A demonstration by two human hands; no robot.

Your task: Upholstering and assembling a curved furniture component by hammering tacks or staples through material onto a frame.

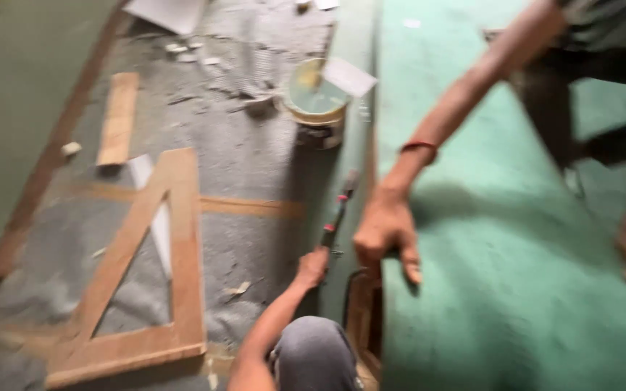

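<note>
Left hand (313,266) grips a slim tool (336,217) beside smooth green board (516,289).

Soft, even, moderately bright light with no glare; heavy motion blur smears the whole frame, worst at right edge and on the arm (472,94), which casts a diffuse shadow on the green sheet (516,289).

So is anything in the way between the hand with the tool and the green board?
Nothing visible. The left hand holds the thin tool right along the green board edge. A co-worker's hand presses on the board beside it, not between.
</note>
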